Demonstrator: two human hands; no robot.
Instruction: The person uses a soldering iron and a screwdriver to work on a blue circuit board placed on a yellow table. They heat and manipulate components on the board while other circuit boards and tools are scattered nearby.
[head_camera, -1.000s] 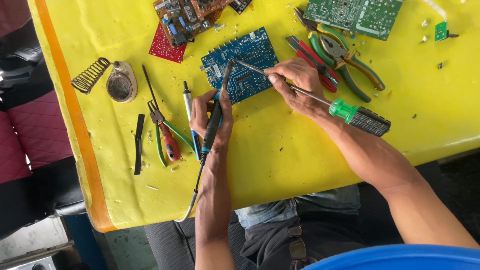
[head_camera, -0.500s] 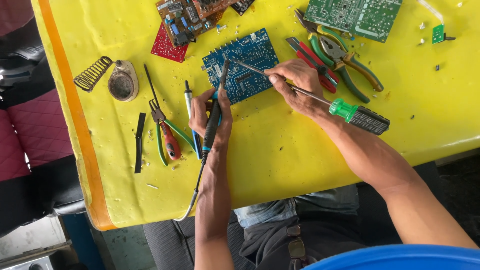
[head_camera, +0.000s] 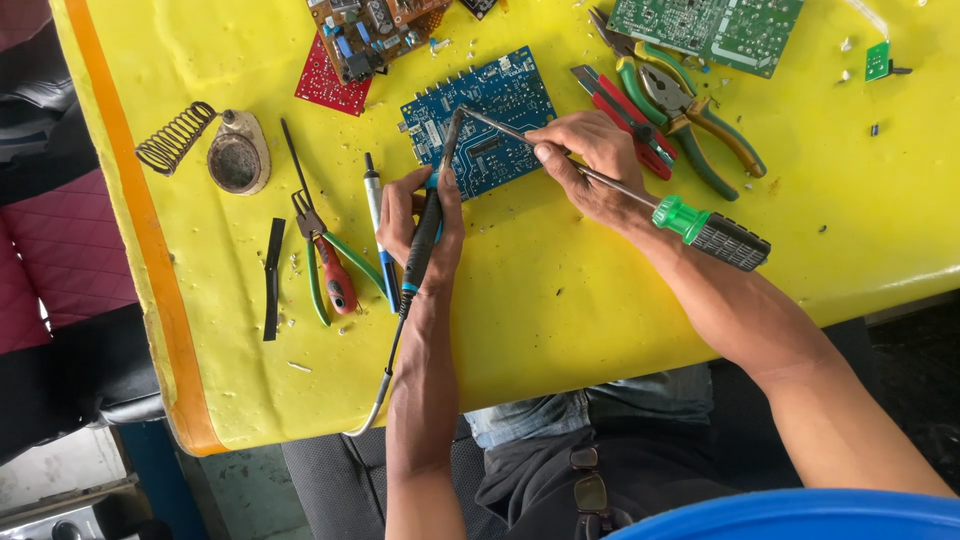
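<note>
Yellow tabletop (head_camera: 560, 300), orange stripe along its left edge. Landmark: green board (head_camera: 710, 30), top right. Just below it, green pliers (head_camera: 690, 115) touching red cutters (head_camera: 625, 115). Small green chip (head_camera: 877, 60) to its right. Far left of it: red board (head_camera: 325, 85), coil stand (head_camera: 205, 150), red-handled pliers (head_camera: 325, 270), black strip (head_camera: 272, 280).

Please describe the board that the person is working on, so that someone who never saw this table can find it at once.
On the yellow table, look near the far edge, between the two hands. The blue circuit board lies flat there, with the tips of the soldering iron and the green-handled screwdriver meeting on it. Its neighbours are a red board and a green board; only this one is blue.
</note>
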